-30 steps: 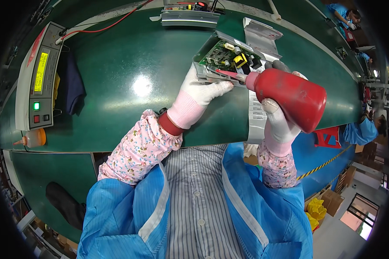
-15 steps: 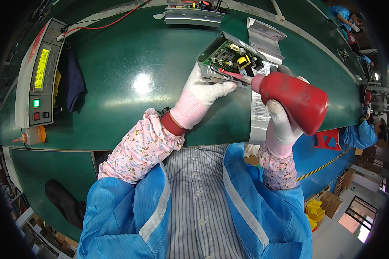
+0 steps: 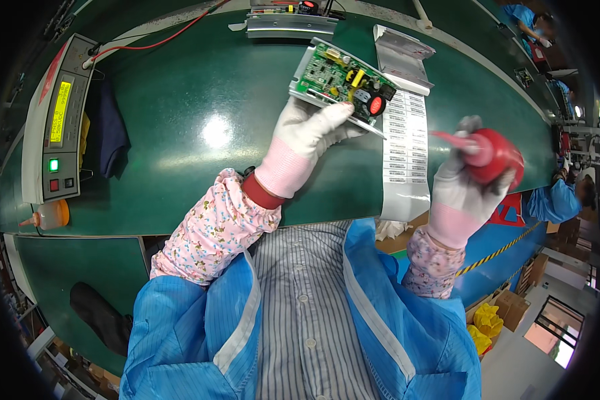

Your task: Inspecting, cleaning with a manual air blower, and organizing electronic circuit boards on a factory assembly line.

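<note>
My gloved left hand (image 3: 307, 133) grips the near edge of a circuit board in a metal frame (image 3: 343, 80), thumb on top and the other fingers beneath. The green board faces up, tilted, with a yellow-wrapped part and a round red-topped part showing. To the right, my gloved right hand (image 3: 467, 183) is wrapped round a red squeeze bottle (image 3: 497, 157), whose pinkish nozzle points left and is smeared by motion. The nozzle is apart from the board. Between the two hands lies a sheet of printed labels (image 3: 405, 147) on the green table.
A tester with a lit yellow display (image 3: 60, 113) stands at the left, a small orange-capped bottle (image 3: 52, 215) before it. Dark cloth (image 3: 115, 130) lies beside it. Metal brackets (image 3: 403, 57) and another framed board (image 3: 291, 25) sit at the back. Co-workers (image 3: 557, 207) are at the far right.
The red bottle has moved right, away from the board, and turned in my right hand. My left hand has tilted the board so that its top faces up more, uncovering more of the label sheet.
</note>
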`<control>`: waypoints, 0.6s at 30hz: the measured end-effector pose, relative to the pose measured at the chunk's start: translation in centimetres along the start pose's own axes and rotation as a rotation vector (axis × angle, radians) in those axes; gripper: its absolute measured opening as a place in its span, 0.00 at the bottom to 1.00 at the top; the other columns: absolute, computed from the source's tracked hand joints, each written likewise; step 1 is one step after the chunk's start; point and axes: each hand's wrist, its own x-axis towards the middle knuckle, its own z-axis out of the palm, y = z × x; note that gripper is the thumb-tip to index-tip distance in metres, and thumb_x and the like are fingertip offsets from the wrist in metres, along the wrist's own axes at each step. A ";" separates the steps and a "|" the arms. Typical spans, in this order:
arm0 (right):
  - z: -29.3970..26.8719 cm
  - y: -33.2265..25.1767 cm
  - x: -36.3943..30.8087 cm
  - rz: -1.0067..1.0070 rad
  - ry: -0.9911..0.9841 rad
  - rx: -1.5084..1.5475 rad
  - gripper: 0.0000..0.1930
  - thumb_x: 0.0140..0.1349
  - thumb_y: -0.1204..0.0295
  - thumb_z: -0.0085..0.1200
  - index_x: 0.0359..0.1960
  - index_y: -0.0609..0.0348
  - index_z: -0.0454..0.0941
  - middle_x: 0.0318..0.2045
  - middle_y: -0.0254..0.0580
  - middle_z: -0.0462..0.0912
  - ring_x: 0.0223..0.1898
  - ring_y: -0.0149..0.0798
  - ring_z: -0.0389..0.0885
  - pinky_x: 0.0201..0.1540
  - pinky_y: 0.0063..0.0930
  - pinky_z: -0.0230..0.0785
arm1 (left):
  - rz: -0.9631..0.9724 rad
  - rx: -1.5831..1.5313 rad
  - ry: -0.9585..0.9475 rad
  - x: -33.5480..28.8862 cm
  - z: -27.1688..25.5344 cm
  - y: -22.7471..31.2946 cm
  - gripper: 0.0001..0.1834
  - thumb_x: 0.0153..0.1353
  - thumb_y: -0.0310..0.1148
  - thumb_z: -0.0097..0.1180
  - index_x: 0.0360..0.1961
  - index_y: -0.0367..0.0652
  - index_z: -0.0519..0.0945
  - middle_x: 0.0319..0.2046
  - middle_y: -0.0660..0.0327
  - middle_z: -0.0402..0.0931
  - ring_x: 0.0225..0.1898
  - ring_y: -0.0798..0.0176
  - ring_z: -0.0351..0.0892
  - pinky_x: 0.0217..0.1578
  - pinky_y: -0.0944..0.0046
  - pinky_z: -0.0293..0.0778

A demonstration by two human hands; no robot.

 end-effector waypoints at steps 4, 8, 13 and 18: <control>-1.8 1.0 -1.5 -0.312 -0.008 -0.974 0.38 0.56 0.73 0.69 0.68 0.59 0.62 0.65 0.60 0.70 0.66 0.61 0.71 0.67 0.57 0.69 | -0.027 -0.147 0.051 -0.3 0.7 0.5 0.24 0.69 0.22 0.58 0.64 0.38 0.68 0.52 0.51 0.79 0.45 0.60 0.84 0.45 0.64 0.84; -2.8 2.0 -0.8 -0.428 -0.106 -1.237 0.39 0.53 0.76 0.71 0.67 0.55 0.65 0.61 0.60 0.74 0.64 0.63 0.74 0.65 0.58 0.71 | -0.013 -0.101 0.055 -0.4 0.8 0.3 0.23 0.69 0.23 0.58 0.64 0.38 0.68 0.53 0.50 0.79 0.44 0.58 0.84 0.44 0.62 0.85; -2.7 2.9 -0.9 -0.461 -0.104 -1.298 0.37 0.53 0.77 0.70 0.65 0.54 0.67 0.58 0.57 0.77 0.62 0.63 0.77 0.64 0.57 0.72 | -0.004 -0.073 0.035 -0.4 0.9 0.4 0.23 0.69 0.22 0.58 0.64 0.38 0.68 0.54 0.50 0.78 0.44 0.59 0.84 0.44 0.61 0.85; -2.8 2.9 -0.6 -0.538 -0.095 -1.103 0.33 0.46 0.84 0.73 0.57 0.59 0.76 0.48 0.50 0.85 0.51 0.52 0.85 0.53 0.44 0.81 | -0.012 -0.087 0.051 -0.4 0.8 0.2 0.23 0.70 0.22 0.57 0.64 0.38 0.68 0.54 0.50 0.77 0.43 0.59 0.84 0.44 0.61 0.85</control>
